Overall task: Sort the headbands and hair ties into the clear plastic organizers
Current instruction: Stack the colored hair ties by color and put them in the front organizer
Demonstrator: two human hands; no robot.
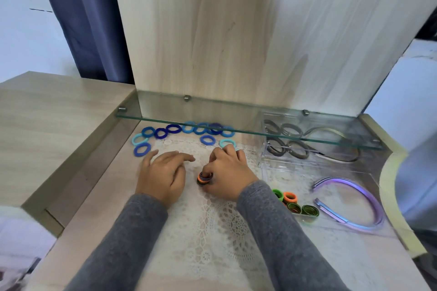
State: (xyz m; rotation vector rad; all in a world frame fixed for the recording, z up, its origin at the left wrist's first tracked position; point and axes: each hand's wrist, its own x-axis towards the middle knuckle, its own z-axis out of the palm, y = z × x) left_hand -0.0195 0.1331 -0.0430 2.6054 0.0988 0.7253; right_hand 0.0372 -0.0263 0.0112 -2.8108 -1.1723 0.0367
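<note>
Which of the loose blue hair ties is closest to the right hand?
The light teal hair tie, right at the fingers of the right hand. The other blue ties sit further back or off to the left.

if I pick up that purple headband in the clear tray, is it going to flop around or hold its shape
The purple headband probably holds its shape: it lies in the clear organizer as an open, even arc. Its glossy sheen suggests hard plastic or metal, so it may be slippery. Being so thin, it is likely light, and its curve could rock if pushed.
</note>
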